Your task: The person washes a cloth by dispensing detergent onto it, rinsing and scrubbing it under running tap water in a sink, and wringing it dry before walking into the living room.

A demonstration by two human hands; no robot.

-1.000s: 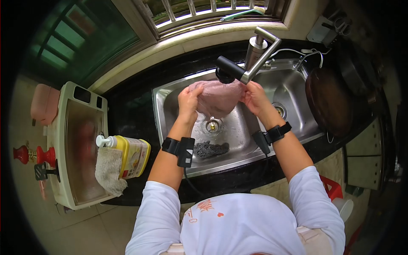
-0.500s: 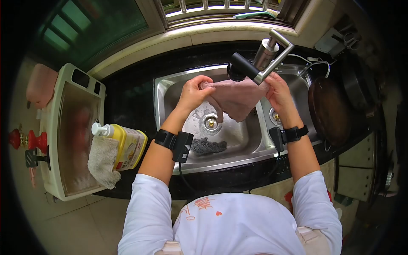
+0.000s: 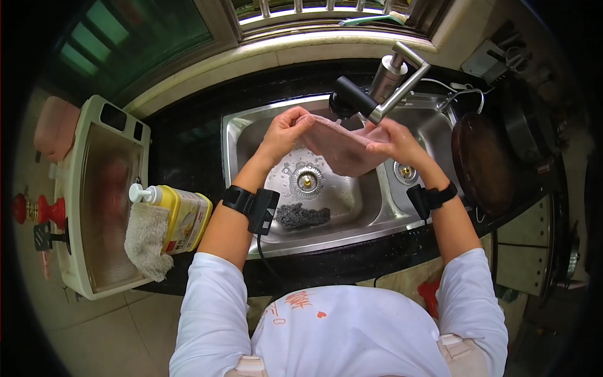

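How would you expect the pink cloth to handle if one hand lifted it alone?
The pink cloth would likely hang limp, since it sags between the left hand and the right hand. It may be heavy and slick with water, being held near the faucet over a wet sink.

Pink, grey and yellow against a black worktop (image 3: pixel 188 141)

The thin cloth (image 3: pixel 342 147) is plain dusty pink, the mesh scourer (image 3: pixel 301 216) dark grey, the plastic pump bottle (image 3: pixel 188 220) yellow with a white pump; the white cotton shirt (image 3: pixel 345 327) bears orange-red scribbles.
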